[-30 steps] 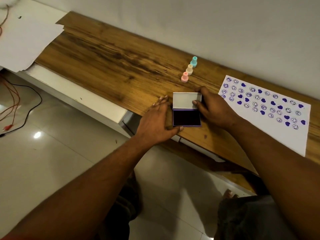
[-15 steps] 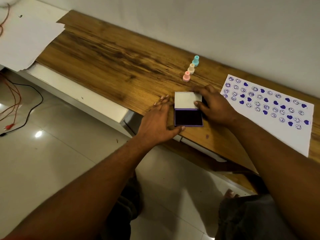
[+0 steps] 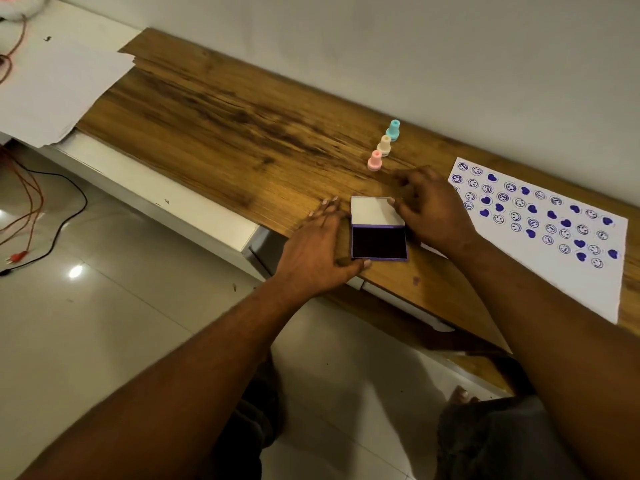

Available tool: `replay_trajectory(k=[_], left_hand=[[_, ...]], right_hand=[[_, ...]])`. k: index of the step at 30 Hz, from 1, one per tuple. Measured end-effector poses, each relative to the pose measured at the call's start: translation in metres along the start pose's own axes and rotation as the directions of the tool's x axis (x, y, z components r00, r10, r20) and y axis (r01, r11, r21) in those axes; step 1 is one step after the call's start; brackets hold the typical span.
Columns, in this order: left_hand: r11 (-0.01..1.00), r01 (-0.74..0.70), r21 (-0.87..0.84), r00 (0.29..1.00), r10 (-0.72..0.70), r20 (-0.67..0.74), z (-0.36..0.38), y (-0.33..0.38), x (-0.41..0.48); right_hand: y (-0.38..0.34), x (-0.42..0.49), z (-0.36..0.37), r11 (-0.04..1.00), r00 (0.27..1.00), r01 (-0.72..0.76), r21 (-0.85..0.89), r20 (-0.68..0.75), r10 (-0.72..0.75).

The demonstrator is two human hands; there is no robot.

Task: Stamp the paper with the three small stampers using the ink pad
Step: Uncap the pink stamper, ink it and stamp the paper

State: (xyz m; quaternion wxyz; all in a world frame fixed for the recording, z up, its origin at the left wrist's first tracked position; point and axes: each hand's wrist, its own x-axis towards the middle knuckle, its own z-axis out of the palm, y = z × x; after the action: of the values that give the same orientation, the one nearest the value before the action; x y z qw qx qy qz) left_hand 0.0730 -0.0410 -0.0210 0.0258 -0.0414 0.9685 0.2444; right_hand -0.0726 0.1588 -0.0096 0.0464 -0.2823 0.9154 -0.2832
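The open purple ink pad [image 3: 379,243] lies near the desk's front edge, its white-lined lid [image 3: 371,210] folded back flat. My left hand [image 3: 317,252] holds the pad's left side, with the thumb on its front corner. My right hand [image 3: 431,211] is at the lid's right edge. Its thumb tip touches the lid and its blurred fingers reach toward the stampers. The pink stamper [image 3: 374,161], cream stamper [image 3: 383,145] and teal stamper [image 3: 393,130] stand upright in a row behind the pad. The white paper [image 3: 585,271], which carries several purple smiley and heart prints, lies to the right.
The wooden desk top [image 3: 221,126] runs along a white wall. A stack of white sheets [image 3: 52,84] overhangs its left end. Red and black cables [image 3: 31,216] lie on the tiled floor at the left. My knees are below the desk edge.
My right hand's fingers have left the back of the lid and slid farther toward the stampers. The lid stays open and flat. My left hand keeps its hold.
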Motion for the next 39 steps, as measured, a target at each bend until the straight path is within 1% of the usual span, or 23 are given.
replay_trajectory(k=[2, 4, 8, 12, 14, 17, 19, 22, 23, 24, 25, 27, 29, 31, 32, 34, 39], left_hand=[[1.0, -0.005, -0.009, 1.0, 0.005, 0.01, -0.002, -0.004, 0.001], [0.999, -0.016, -0.033, 1.0, 0.016, -0.004, -0.005, -0.005, 0.002], [0.997, -0.009, -0.072, 0.996, 0.003, -0.087, -0.009, -0.004, 0.005], [0.992, 0.023, -0.122, 0.994, -0.036, -0.104, -0.015, -0.005, 0.005], [0.99, 0.04, -0.136, 0.993, -0.055, -0.104, -0.017, -0.006, 0.005], [0.989, 0.059, -0.139, 0.991, -0.075, -0.112, -0.018, -0.005, 0.006], [0.991, 0.053, -0.124, 0.988, -0.07, -0.137, -0.018, -0.005, 0.007], [0.993, 0.054, -0.109, 0.983, -0.071, -0.167, -0.018, -0.004, 0.01], [0.993, 0.055, -0.108, 0.981, -0.074, -0.178, -0.018, -0.004, 0.011], [0.992, 0.06, -0.111, 0.978, -0.08, -0.193, -0.018, -0.004, 0.011], [0.991, 0.066, -0.119, 0.973, -0.09, -0.211, -0.018, -0.003, 0.012], [0.986, 0.077, -0.151, 0.958, -0.115, -0.261, -0.02, -0.001, 0.014], [0.979, 0.069, -0.19, 0.935, -0.13, -0.331, -0.022, 0.002, 0.015], [0.971, 0.05, -0.232, 0.908, -0.141, -0.394, -0.024, 0.005, 0.017], [0.965, 0.039, -0.258, 0.896, -0.148, -0.418, -0.025, 0.006, 0.017], [0.956, 0.024, -0.291, 0.882, -0.157, -0.444, -0.027, 0.007, 0.018], [0.97, 0.033, -0.239, 0.919, -0.124, -0.375, -0.029, 0.005, 0.015]], right_hand=[[-0.007, 0.008, -0.002, 0.999, 0.995, 0.002, -0.035, -0.096, -0.006], [-0.015, 0.022, -0.003, 0.994, 0.993, 0.011, -0.107, -0.12, -0.024], [-0.029, 0.049, -0.003, 0.97, 0.998, 0.005, -0.243, -0.056, -0.019], [-0.037, 0.059, 0.006, 0.946, 1.0, 0.01, -0.323, 0.029, 0.0], [-0.037, 0.062, 0.009, 0.948, 1.0, -0.007, -0.318, 0.026, 0.016], [-0.04, 0.062, 0.013, 0.966, 1.0, -0.017, -0.258, 0.003, 0.018], [-0.043, 0.061, 0.016, 0.975, 0.999, -0.018, -0.221, 0.023, 0.024], [-0.048, 0.057, 0.018, 0.967, 0.997, -0.013, -0.254, 0.074, 0.033], [-0.05, 0.056, 0.017, 0.969, 0.997, -0.023, -0.248, 0.072, 0.042], [-0.053, 0.055, 0.015, 0.977, 0.997, -0.04, -0.211, 0.055, 0.052], [-0.057, 0.054, 0.013, 0.989, 0.998, -0.056, -0.138, 0.031, 0.06], [-0.068, 0.051, 0.01, 0.995, 0.997, -0.072, 0.062, 0.0, 0.072], [-0.08, 0.045, 0.008, 0.972, 0.997, -0.071, 0.224, 0.022, 0.068], [-0.089, 0.036, 0.006, 0.945, 0.999, -0.042, 0.325, 0.044, 0.029], [-0.092, 0.032, 0.004, 0.933, 0.999, -0.026, 0.359, 0.048, 0.009], [-0.093, 0.026, -0.001, 0.928, 0.999, -0.018, 0.371, 0.044, 0.001], [-0.091, 0.017, -0.003, 0.951, 0.998, -0.008, 0.309, 0.065, -0.013]])
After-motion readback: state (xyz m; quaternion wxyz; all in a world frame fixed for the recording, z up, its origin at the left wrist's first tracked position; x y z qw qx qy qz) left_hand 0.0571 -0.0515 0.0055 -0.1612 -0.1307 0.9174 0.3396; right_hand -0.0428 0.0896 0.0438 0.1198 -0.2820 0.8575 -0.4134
